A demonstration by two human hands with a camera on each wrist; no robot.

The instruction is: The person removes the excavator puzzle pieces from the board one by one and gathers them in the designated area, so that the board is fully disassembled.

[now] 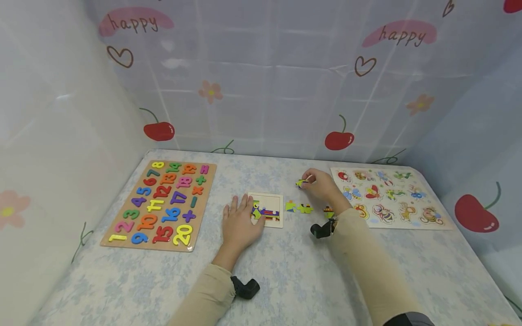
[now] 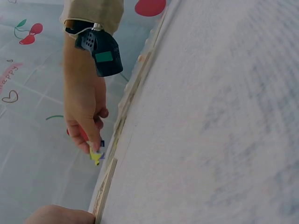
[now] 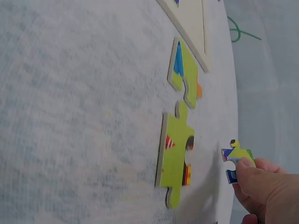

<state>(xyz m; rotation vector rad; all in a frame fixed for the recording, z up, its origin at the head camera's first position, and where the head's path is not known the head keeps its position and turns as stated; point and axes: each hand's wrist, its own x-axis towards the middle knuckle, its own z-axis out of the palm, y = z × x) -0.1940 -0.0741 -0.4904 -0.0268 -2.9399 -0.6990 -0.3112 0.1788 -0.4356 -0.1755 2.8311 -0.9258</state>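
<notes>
Between thumb and fingers, my right hand (image 1: 322,184) pinches a jigsaw piece (image 3: 239,156) with yellow, green and blue print, held above the table. My left hand (image 1: 241,224) lies with straight fingers over the left side of a small framed puzzle board (image 1: 272,196), hiding that part. Inside the frame, some joined pieces (image 1: 269,214) with purple and green print show along the lower part. To the right of the board lie a loose green piece with a blue patch (image 3: 188,70), a longer green piece (image 3: 175,149) and a third piece (image 1: 328,212) near the right wrist.
At the left lies a wooden number board (image 1: 200,181) filled with coloured numerals and signs. An insect picture board (image 1: 428,222) lies at the right, partly behind the right forearm. A printed curtain (image 1: 261,90) hangs behind the table. Black wrist devices (image 1: 245,289) sit at both cuffs.
</notes>
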